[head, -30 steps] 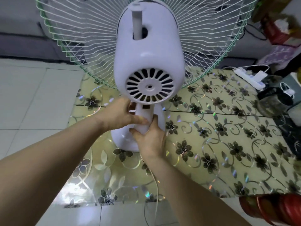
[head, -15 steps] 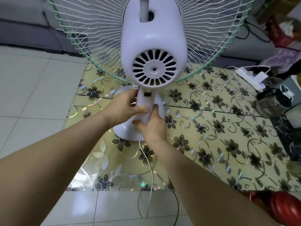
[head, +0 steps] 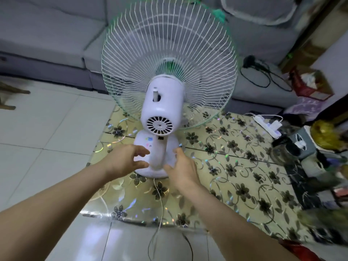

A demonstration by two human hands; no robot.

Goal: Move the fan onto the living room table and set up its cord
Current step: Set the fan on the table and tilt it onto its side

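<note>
Left hand (head: 125,162) and right hand (head: 183,171) hover spread, empty, beside the fan (head: 162,113) on the desk (head: 244,176); top-heavy, light plastic, best gripped at its stiff neck.

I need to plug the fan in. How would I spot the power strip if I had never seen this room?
Start at the floral table where the fan stands. Follow its far edge to the right corner, beside the grey sofa. The power strip lies there: a flat white bar with a white plug and cable, unlike the dark jar and clutter nearer the person.
</note>
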